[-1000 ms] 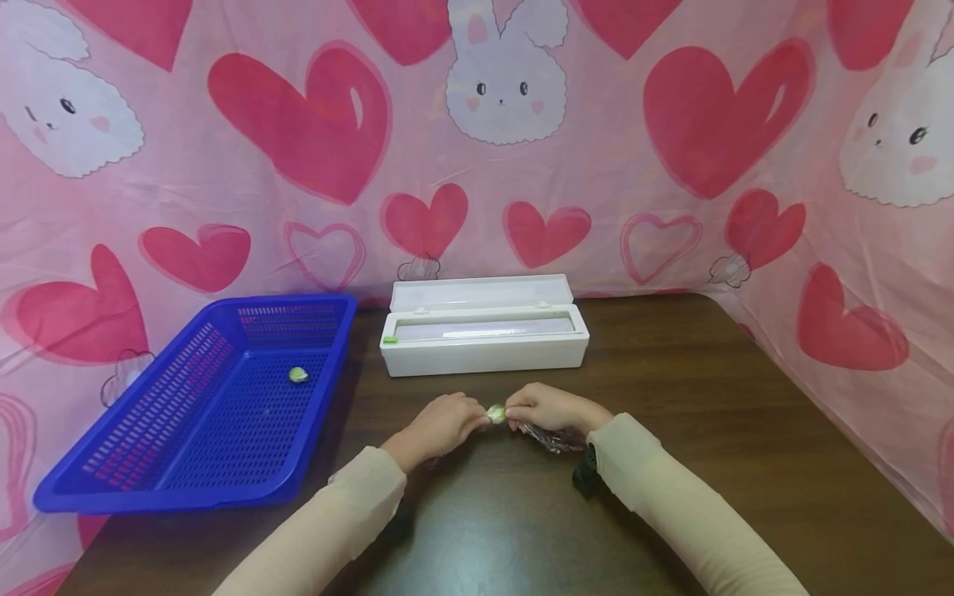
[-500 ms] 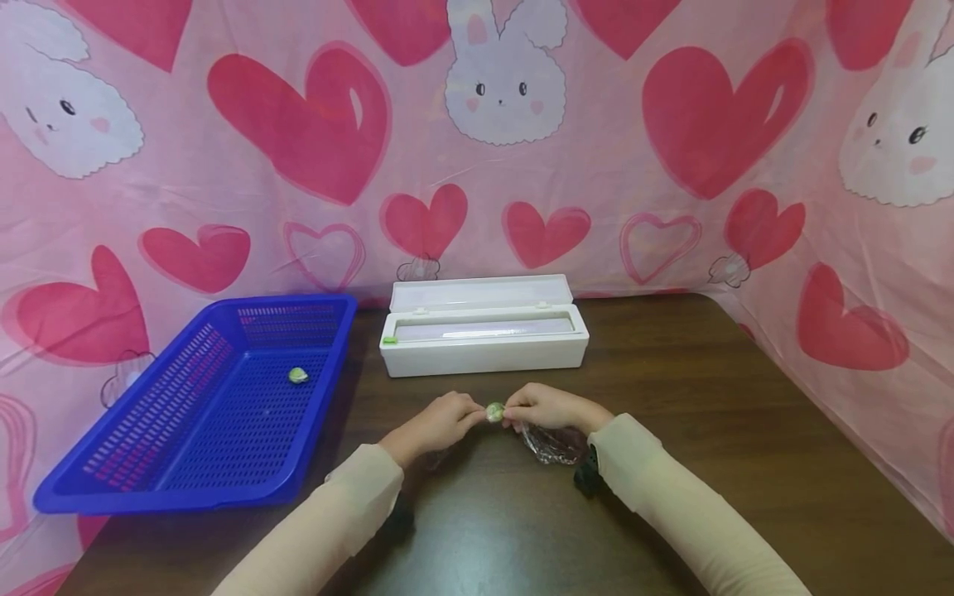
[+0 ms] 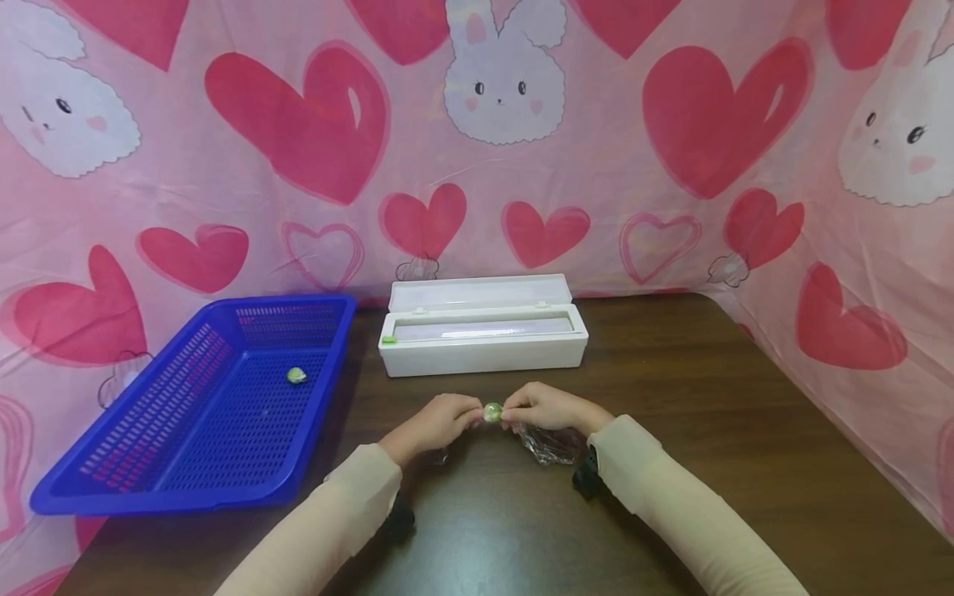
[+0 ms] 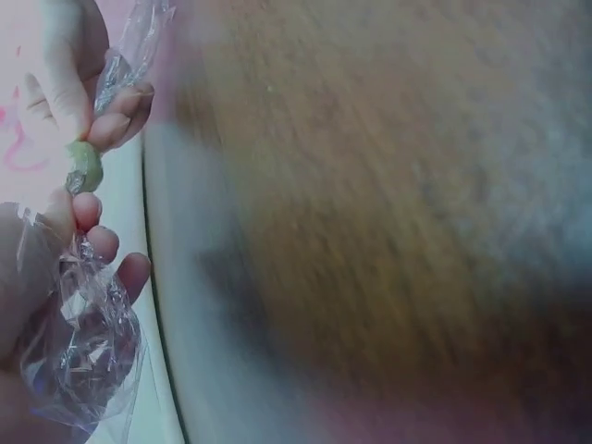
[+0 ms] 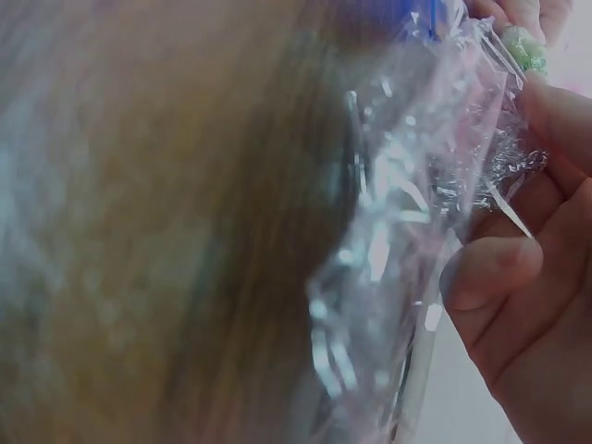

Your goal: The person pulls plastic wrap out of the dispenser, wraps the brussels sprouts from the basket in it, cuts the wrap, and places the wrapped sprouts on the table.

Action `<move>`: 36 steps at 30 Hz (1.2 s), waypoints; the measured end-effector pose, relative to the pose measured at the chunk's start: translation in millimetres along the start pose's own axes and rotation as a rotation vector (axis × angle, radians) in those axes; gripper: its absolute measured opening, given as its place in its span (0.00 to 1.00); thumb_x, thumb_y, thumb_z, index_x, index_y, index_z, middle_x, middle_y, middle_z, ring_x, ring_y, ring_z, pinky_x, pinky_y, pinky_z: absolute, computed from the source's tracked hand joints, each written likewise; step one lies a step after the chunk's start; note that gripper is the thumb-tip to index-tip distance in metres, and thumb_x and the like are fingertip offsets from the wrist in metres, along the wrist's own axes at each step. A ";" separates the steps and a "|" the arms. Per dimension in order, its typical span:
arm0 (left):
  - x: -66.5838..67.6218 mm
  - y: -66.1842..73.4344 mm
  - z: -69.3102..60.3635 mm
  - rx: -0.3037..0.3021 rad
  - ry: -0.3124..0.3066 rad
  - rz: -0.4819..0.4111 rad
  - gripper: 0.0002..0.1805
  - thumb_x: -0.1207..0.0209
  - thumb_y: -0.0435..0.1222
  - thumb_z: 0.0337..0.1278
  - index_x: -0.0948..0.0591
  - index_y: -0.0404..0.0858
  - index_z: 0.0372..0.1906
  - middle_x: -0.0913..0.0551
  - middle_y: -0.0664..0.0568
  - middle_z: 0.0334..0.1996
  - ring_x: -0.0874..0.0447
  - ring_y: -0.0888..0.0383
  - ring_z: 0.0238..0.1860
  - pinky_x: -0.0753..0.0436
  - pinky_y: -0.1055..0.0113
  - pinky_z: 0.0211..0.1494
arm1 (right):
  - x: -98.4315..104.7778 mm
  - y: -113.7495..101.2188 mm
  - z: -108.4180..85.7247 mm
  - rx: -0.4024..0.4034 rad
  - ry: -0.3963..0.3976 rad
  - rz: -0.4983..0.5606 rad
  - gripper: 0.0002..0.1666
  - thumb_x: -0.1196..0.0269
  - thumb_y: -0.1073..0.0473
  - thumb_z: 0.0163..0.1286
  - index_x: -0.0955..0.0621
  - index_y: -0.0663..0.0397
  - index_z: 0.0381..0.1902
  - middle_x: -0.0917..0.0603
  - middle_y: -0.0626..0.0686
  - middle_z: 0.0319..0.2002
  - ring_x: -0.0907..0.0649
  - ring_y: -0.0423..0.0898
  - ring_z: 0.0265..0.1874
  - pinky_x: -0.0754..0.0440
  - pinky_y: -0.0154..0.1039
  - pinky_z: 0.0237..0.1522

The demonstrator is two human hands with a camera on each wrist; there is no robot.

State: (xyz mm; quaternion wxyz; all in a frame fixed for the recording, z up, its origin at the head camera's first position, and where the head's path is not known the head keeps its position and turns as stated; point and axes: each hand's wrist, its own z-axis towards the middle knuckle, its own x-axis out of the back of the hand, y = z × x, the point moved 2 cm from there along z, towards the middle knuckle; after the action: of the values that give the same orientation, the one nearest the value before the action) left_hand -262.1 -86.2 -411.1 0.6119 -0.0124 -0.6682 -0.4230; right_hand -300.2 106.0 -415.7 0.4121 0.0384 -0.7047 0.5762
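My left hand (image 3: 438,420) and right hand (image 3: 550,407) each pinch gathered film (image 4: 88,342) beside the ball (image 3: 493,412), held between them over the counter (image 3: 492,521) near the box (image 3: 484,361), so I should probably pull evenly and twist gently, lest the film tear.

Plain cream sleeves (image 3: 686,501) end in wide, loose cuffs (image 3: 370,474); a small black camera (image 3: 585,478) shows beneath each wrist.

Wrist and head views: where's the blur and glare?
Left wrist: tabletop blurred, plastic film showing glints. Right wrist: tabletop blurred, bright highlights on the plastic film. Head: noticeably sharper, pale glare on the tabletop near bottom centre.
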 end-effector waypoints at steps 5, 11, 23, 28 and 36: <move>-0.1 0.5 -0.4 0.008 0.011 0.031 0.13 0.51 0.38 0.66 0.24 0.41 0.25 0.29 0.60 0.19 0.33 0.64 0.22 0.31 0.65 0.33 | -0.7 -0.6 -0.6 -0.019 -0.012 0.007 0.14 0.46 0.60 0.70 0.18 0.60 0.29 0.20 0.48 0.22 0.24 0.42 0.24 0.25 0.36 0.31; -2.5 -1.8 -1.9 0.090 0.004 0.058 0.12 0.51 0.39 0.67 0.18 0.42 0.34 0.21 0.58 0.29 0.24 0.59 0.33 0.34 0.55 0.42 | 0.2 -5.6 -1.8 -0.037 -0.033 -0.027 0.13 0.46 0.59 0.70 0.16 0.58 0.33 0.19 0.47 0.31 0.26 0.39 0.30 0.26 0.36 0.37; -2.3 -2.9 3.1 0.100 0.030 0.110 0.13 0.48 0.39 0.65 0.16 0.37 0.43 0.18 0.52 0.36 0.22 0.55 0.40 0.30 0.53 0.47 | 0.8 -1.2 -1.4 -0.099 0.040 0.016 0.11 0.43 0.57 0.67 0.17 0.56 0.34 0.24 0.43 0.23 0.32 0.36 0.19 0.31 0.32 0.24; -1.4 0.1 2.8 0.072 0.078 0.090 0.14 0.45 0.39 0.62 0.19 0.37 0.48 0.17 0.51 0.42 0.22 0.53 0.46 0.32 0.49 0.52 | -0.4 -1.6 -2.0 -0.138 0.053 0.028 0.11 0.44 0.59 0.64 0.15 0.55 0.29 0.21 0.44 0.21 0.33 0.36 0.16 0.34 0.31 0.18; 2.7 9.0 2.9 -0.012 0.191 0.125 0.11 0.43 0.37 0.60 0.18 0.39 0.45 0.18 0.53 0.41 0.25 0.55 0.44 0.32 0.56 0.46 | -0.1 0.8 -4.0 -0.191 0.099 0.034 0.12 0.43 0.57 0.64 0.15 0.52 0.27 0.24 0.45 0.16 0.32 0.38 0.14 0.35 0.32 0.14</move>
State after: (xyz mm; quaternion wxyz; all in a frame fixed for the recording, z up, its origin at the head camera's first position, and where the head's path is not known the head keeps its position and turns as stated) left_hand -260.4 -80.1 -403.6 0.6978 -0.0174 -0.6024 -0.3870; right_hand -298.4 109.6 -416.4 0.4386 -0.0416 -0.7357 0.5144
